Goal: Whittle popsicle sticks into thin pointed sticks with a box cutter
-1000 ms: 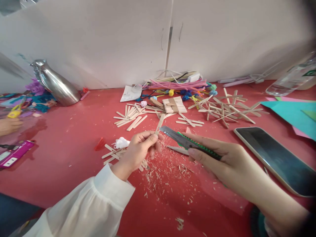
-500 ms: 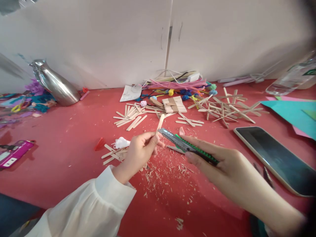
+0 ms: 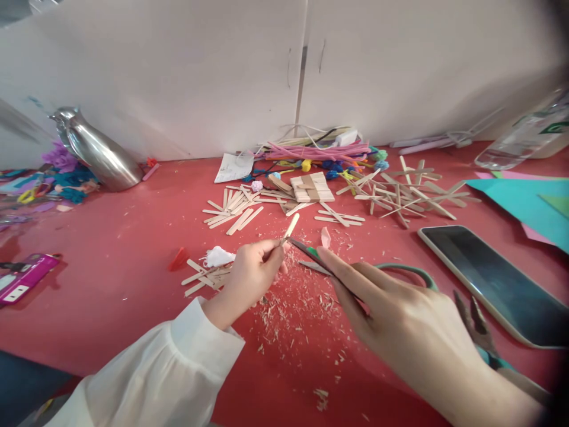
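My left hand pinches a wooden craft stick, whose rounded end points up and away from me. My right hand is wrapped round a utility knife, and most of its handle is hidden under the fingers. The blade tip meets the stick just above my left fingertips. Wood shavings are scattered on the red table below both hands. Partly under my right hand lie scissors with a green handle.
Loose craft sticks and a banded bundle lie beyond my hands, with another stick pile to the right. A phone and pliers are at right. A steel jug stands back left, a magenta power strip nearer.
My right hand has rolled over, so its back now faces up and the knife shows edge-on. More of the scissors and pliers shows. My left hand stays nearly still, the stick tilting slightly right.
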Action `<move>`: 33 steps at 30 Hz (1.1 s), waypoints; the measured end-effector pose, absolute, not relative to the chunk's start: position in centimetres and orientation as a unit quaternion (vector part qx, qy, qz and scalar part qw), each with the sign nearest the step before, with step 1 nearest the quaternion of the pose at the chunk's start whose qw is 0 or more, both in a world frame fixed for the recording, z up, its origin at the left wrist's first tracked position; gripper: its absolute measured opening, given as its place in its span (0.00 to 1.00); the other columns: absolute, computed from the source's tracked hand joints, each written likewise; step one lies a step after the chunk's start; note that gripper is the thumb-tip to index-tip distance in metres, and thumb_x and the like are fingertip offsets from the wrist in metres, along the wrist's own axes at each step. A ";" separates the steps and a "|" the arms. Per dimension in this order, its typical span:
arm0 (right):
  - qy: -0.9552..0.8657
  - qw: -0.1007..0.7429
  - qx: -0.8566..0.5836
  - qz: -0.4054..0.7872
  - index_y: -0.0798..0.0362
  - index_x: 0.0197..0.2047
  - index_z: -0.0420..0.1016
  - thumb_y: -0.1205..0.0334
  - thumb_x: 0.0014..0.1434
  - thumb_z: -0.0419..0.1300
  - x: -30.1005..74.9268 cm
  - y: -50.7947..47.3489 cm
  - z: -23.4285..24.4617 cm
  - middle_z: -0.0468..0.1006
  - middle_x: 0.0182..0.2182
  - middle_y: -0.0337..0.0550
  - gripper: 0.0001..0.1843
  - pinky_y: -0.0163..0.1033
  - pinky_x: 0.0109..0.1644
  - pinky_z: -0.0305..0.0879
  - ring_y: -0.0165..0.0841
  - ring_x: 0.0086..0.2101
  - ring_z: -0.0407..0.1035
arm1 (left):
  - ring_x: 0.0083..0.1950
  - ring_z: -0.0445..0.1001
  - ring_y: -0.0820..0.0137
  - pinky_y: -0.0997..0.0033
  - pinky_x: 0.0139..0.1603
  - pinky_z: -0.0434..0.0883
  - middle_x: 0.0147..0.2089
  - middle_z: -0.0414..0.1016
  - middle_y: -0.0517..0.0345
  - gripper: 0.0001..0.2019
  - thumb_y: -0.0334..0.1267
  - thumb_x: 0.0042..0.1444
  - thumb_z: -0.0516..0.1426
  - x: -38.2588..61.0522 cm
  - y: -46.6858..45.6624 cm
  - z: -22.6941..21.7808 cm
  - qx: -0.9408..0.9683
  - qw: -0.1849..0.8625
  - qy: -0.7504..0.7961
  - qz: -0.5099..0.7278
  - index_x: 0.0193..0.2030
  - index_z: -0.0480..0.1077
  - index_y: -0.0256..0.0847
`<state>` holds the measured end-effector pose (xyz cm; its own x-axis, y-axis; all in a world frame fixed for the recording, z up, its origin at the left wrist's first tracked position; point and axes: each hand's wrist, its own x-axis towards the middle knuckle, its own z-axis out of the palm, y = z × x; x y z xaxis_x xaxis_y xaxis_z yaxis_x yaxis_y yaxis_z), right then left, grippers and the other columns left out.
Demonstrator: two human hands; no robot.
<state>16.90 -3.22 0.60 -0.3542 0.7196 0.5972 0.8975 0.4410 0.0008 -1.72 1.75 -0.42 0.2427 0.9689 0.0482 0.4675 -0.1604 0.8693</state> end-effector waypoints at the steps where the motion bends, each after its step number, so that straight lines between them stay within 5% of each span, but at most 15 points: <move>1: -0.805 0.269 -0.506 -0.155 0.56 0.51 0.74 0.66 0.58 0.49 17.0 -3.2 0.6 0.74 0.19 0.38 0.20 0.35 0.13 0.48 0.30 0.14 0.66 | 0.17 0.59 0.78 0.78 0.18 0.56 0.16 0.60 0.64 0.18 0.44 0.60 0.49 -1.7 1.8 -0.4 0.688 0.382 0.525 0.325 0.23 0.66 0.37; 6: -0.752 0.308 -0.565 0.143 0.51 0.53 0.72 0.61 0.57 0.51 17.7 -2.8 0.9 0.79 0.26 0.39 0.21 0.32 0.21 0.61 0.28 0.19 0.67 | 0.18 0.60 0.78 0.77 0.20 0.58 0.17 0.62 0.63 0.19 0.45 0.61 0.48 -2.0 1.9 -0.7 0.686 0.379 0.522 0.338 0.24 0.67 0.37; 15: -0.658 0.288 -0.578 0.389 0.51 0.58 0.66 0.53 0.57 0.51 17.3 -2.3 1.7 0.64 0.16 0.31 0.26 0.30 0.12 0.47 0.23 0.14 0.47 | 0.20 0.64 0.78 0.78 0.22 0.60 0.19 0.66 0.61 0.19 0.45 0.61 0.48 -1.9 1.8 -0.7 0.701 0.351 0.514 0.349 0.26 0.69 0.37; 19: -0.698 0.295 -0.574 0.311 0.50 0.55 0.70 0.57 0.56 0.52 17.3 -2.5 1.4 0.67 0.16 0.32 0.23 0.30 0.13 0.50 0.23 0.12 0.49 | 0.19 0.63 0.78 0.77 0.22 0.59 0.18 0.65 0.62 0.19 0.45 0.61 0.47 -1.8 1.7 -0.5 0.706 0.345 0.518 0.336 0.25 0.68 0.37; 24: -0.777 0.323 -0.536 0.067 0.55 0.51 0.73 0.65 0.56 0.50 17.1 -2.7 0.6 0.78 0.24 0.40 0.21 0.32 0.20 0.60 0.27 0.17 0.65 | 0.17 0.60 0.78 0.77 0.19 0.57 0.16 0.62 0.63 0.20 0.46 0.61 0.47 -1.7 1.6 -0.3 0.701 0.364 0.523 0.321 0.23 0.65 0.38; 28: -0.795 0.294 -0.518 -0.109 0.55 0.47 0.76 0.66 0.57 0.48 17.0 -2.9 0.5 0.77 0.20 0.40 0.19 0.35 0.14 0.52 0.31 0.14 0.66 | 0.16 0.60 0.78 0.78 0.19 0.57 0.15 0.60 0.64 0.19 0.44 0.60 0.49 -1.7 1.7 -0.5 0.692 0.376 0.528 0.317 0.21 0.65 0.38; 33: -0.786 0.293 -0.537 -0.092 0.51 0.49 0.75 0.63 0.58 0.48 17.6 -2.6 0.8 0.77 0.21 0.39 0.20 0.34 0.14 0.50 0.30 0.14 0.64 | 0.16 0.59 0.79 0.77 0.18 0.57 0.17 0.64 0.62 0.18 0.45 0.59 0.50 -2.1 2.1 -1.0 0.671 0.413 0.523 0.324 0.21 0.64 0.38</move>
